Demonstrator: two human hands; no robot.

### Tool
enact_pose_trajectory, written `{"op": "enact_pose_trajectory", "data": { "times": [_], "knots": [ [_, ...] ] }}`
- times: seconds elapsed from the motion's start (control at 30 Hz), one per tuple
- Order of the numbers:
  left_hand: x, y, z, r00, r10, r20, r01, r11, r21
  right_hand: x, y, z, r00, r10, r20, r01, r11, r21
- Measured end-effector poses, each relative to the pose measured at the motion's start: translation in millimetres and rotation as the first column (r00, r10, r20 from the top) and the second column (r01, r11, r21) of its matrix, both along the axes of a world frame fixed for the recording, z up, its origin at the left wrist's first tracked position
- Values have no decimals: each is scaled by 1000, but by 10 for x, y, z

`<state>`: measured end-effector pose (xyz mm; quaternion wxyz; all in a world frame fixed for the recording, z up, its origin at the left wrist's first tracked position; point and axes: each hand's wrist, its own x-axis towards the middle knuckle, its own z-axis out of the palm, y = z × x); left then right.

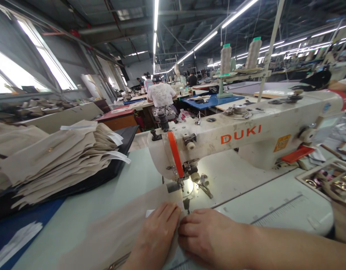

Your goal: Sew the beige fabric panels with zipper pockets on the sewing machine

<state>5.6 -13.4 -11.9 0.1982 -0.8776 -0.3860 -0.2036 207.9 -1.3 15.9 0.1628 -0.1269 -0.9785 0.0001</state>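
A beige fabric piece point(125, 210) lies on the sewing machine bed, blurred along its left part, with its far end by the presser foot point(181, 183). My left hand point(158, 232) rests over this piece, fingers close together and bent down onto it. Beside it, my right hand point(211, 234) is curled, its fingertips pinching at the fabric's right edge just in front of the needle area. A small white tag point(149, 213) shows by my left fingers. The sewing machine point(212, 138) stands directly beyond both hands, its lamp lit.
A stack of beige fabric pieces point(63, 153) with white strips sits at the left on black material. At the right, a divided tray point(330, 180) holds metal fittings. Thread cones point(225, 60) stand behind the machine. Farther off, a person point(161, 93) sits facing away.
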Motion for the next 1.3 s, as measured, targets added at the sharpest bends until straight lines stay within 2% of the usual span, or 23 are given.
{"op": "enact_pose_trajectory", "data": {
  "times": [0.27,0.43,0.53,0.73,0.9,1.17,1.3],
  "knots": [
    [-43,9,-64,1000,4,-11,-5,999,-38,-8,-6,63,998,5,62,-4,1000,-15],
    [4,-5,13,1000,-16,5,16,1000,4,15,-2,23,992,6,124,0,999,-48],
    [34,-8,55,1000,-13,3,13,1000,-6,43,43,-17,999,12,51,-7,996,-85],
    [54,-7,50,999,14,-41,-14,1000,-14,77,233,-22,965,-258,-45,252,962,-106],
    [26,-26,49,997,13,-81,-14,1000,-12,50,286,-26,959,-283,-9,281,955,-98],
    [-102,-147,-5,996,86,20,-79,972,-223,38,262,49,956,-290,45,292,954,-61],
    [-103,-53,-24,992,127,26,-116,959,-258,23,326,27,949,-312,39,314,948,-46]
  ]
}}
